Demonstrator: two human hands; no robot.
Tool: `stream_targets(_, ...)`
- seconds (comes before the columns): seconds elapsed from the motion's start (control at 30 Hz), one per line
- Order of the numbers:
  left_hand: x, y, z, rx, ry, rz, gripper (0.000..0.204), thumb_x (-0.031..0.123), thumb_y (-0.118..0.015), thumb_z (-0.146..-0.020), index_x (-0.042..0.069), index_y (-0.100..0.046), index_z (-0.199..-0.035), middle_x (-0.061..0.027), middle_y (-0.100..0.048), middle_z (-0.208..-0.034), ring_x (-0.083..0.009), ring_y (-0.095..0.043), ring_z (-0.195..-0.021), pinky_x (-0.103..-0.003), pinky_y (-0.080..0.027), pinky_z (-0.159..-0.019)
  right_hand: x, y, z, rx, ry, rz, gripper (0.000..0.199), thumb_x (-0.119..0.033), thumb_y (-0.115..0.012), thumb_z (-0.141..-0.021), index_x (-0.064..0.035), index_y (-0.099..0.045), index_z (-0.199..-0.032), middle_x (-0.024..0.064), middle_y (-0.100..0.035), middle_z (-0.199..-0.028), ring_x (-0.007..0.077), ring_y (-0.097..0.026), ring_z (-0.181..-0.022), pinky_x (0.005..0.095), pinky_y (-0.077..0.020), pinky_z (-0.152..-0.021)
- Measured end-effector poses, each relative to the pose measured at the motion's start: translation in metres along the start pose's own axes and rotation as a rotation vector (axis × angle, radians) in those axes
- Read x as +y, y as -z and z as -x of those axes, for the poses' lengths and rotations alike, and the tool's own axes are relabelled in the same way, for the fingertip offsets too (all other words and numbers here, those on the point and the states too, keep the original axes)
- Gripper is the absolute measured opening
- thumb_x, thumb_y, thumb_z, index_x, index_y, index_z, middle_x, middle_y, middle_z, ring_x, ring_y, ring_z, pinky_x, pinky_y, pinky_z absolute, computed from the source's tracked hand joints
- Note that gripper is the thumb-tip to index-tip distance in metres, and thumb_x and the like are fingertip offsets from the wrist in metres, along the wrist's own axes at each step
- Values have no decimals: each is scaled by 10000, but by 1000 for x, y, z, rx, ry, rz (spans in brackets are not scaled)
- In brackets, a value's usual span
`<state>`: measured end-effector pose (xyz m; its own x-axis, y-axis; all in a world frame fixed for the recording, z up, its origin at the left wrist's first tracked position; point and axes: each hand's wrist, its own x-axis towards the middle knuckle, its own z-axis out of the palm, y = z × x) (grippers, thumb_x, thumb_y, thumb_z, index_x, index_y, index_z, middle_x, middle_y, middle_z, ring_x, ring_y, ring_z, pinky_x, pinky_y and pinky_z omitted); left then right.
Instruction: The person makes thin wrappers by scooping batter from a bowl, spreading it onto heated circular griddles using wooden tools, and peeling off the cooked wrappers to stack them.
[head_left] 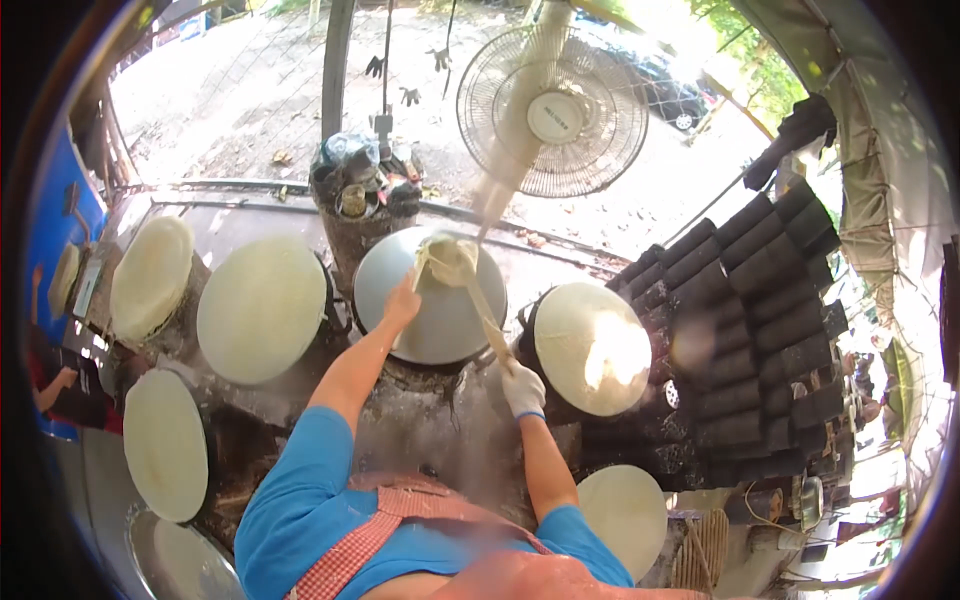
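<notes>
In front of me is a round grey griddle pan (pixel 400 270) with a smooth surface. My right hand (pixel 523 390), in a white glove, grips the long pale handle of a ladle (pixel 487 312). The ladle's head lies over the far part of the pan, coated in a cream-coloured, batter-like mass (pixel 450 260). My bare left hand (pixel 403 303) is over the pan's left side, fingers closed beside the ladle's head. What those fingers hold, if anything, blends with the cream mass and is hard to make out.
Round pale-topped pans stand around me, one at left (pixel 262 310) and one at right (pixel 592 348). A standing fan (pixel 553 115) rises beyond the pan. Beside it, a stump-like stand (pixel 365 225) bears small containers. Dark stacked pieces (pixel 740 350) fill the right side.
</notes>
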<state>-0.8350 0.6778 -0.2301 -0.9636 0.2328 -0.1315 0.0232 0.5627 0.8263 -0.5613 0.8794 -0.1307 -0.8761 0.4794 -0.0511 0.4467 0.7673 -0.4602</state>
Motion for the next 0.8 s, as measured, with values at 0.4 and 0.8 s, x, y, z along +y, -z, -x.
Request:
stream_targets(0.4,101,106,18,410,-590,83,735,7,-485,-792,236,-291,-1463,-185,-584,-1222,-336,-643,-918,-402,-510,-790,-15,-50,-48,56,-305,-498,272,-251,-583,-866,-52,-692,-1017,130,-704,-832,214,-678,-773,342,-510,-723)
stream_targets(0.8,-90,162,186,-21,-236,-75,752,-17,-502,-715,139,-348,-1435,-176,-526,-1304,-332,-564,-1103,-361,-467,-884,-62,-88,-56,165,-398,-1000,300,-142,-671,-806,47,-679,-1039,97,-698,-884,151,-622,-814,272,-484,-738)
